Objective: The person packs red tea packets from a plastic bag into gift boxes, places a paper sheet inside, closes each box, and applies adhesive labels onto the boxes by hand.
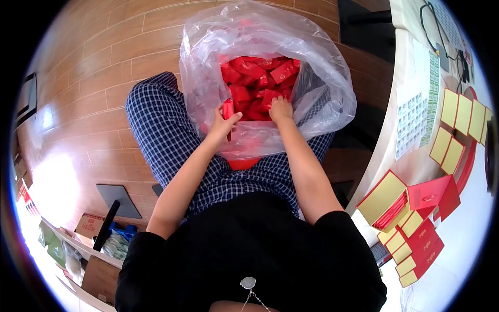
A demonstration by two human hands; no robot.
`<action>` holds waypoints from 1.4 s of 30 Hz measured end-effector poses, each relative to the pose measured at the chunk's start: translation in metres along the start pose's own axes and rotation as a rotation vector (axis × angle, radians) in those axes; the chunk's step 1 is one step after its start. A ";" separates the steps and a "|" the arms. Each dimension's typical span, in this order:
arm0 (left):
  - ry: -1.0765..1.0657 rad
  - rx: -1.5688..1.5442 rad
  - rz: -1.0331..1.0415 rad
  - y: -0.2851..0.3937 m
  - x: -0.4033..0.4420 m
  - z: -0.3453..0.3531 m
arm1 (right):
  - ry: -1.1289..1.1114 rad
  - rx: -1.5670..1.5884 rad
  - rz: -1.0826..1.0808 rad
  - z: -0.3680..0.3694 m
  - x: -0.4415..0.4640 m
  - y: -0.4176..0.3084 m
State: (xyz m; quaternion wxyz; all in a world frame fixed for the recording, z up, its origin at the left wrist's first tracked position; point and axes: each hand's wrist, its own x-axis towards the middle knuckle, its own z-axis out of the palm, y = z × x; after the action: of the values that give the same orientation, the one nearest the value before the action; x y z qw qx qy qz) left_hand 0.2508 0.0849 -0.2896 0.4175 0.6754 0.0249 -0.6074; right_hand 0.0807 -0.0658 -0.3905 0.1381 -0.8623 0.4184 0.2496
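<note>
I see the left hand (222,124) pinching a red packet (227,107); whether the right hand (281,110) grips one, I can't tell. Just beyond both, loose packets (254,72) fill a plastic bag (337,99). They look light, slick, fairly stiff: edges suit pinching.

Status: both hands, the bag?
Left hand: holding one red packet. Right hand: at the packet pile. Clear plastic bag: mouth open, no obstruction visible.

The top (249,239) is black, short-sleeved; the trousers (161,138) navy checked; the pendant (248,282) silvery.
</note>
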 end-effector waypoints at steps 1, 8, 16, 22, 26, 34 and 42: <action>0.009 -0.068 -0.015 0.001 0.003 0.000 | 0.001 -0.005 -0.001 -0.013 -0.005 -0.002; 0.049 -0.337 0.044 0.015 0.010 0.012 | 0.154 0.952 -0.026 -0.102 -0.064 -0.043; -0.079 -0.193 0.067 0.004 0.010 0.010 | -0.249 1.474 -0.083 -0.074 -0.059 -0.060; -0.148 0.207 0.106 -0.010 0.007 0.018 | 0.296 0.454 0.069 -0.043 0.008 -0.026; -0.344 0.337 0.172 -0.005 -0.010 0.021 | -0.132 0.151 -0.063 -0.029 0.029 -0.017; -0.100 -0.211 -0.108 0.012 0.011 0.012 | 0.138 0.381 -0.216 -0.063 -0.027 -0.018; -0.086 -0.234 0.202 0.006 0.017 0.016 | 0.456 0.701 -0.622 -0.113 -0.104 -0.065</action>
State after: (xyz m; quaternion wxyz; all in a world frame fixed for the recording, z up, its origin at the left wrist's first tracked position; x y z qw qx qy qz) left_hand 0.2457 0.0641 -0.2994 0.5531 0.5945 0.0097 -0.5835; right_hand 0.1130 -0.0087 -0.2373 0.3918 -0.8802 0.2205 -0.1524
